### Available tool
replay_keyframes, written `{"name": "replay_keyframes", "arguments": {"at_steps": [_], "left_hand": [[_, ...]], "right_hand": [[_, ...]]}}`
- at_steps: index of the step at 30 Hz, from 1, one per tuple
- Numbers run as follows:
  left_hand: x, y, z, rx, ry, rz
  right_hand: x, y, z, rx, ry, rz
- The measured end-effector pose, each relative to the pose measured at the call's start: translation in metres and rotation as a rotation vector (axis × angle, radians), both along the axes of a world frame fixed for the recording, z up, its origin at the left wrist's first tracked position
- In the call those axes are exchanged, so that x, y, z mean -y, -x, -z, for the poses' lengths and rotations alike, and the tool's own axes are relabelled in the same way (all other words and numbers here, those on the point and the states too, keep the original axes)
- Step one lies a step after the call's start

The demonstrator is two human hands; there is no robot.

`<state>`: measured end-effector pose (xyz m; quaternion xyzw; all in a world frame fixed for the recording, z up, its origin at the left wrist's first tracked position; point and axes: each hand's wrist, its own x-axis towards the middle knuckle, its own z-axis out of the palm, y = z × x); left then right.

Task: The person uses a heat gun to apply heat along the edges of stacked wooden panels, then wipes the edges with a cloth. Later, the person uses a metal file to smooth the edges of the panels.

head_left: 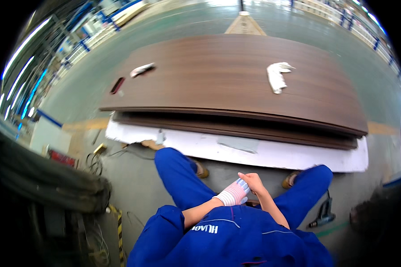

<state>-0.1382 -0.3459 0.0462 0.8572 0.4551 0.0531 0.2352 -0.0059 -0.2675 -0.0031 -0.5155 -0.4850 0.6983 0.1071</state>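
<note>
Right hand (252,181), bare: pinched on the finger end of the striped glove (229,196). Left hand (239,188): inside that glove, between the blue-clad knees (171,162); I cannot tell from my station whether its fingers are curled.

Surroundings, largest first: brown panel stack (236,84), beyond the knees; white sheet (294,158) under it, showing along the near edge; pistol-shaped power tool (324,216) on the floor, near right; crumpled white cloth or glove (277,79) on the panels, right; dark flat object (117,85), far left.

Step, my judgement: adjusting the glove, on or off unclear. I would straighten the left fingers, work the fabric finger by finger, and pull evenly, since one hard tug could twist the knit.
</note>
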Motion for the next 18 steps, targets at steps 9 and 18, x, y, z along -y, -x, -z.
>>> {"name": "replay_keyframes", "arguments": {"at_steps": [9,18], "left_hand": [[0.121,0.11,-0.146,0.539,0.49,-0.391],[0.085,0.048,-0.308,1.919,-0.15,-0.119]], "right_hand": [[-0.044,-0.057,0.144,0.281,-0.304,0.414],[-0.008,-0.018,0.165,0.355,-0.381,0.136]]}}
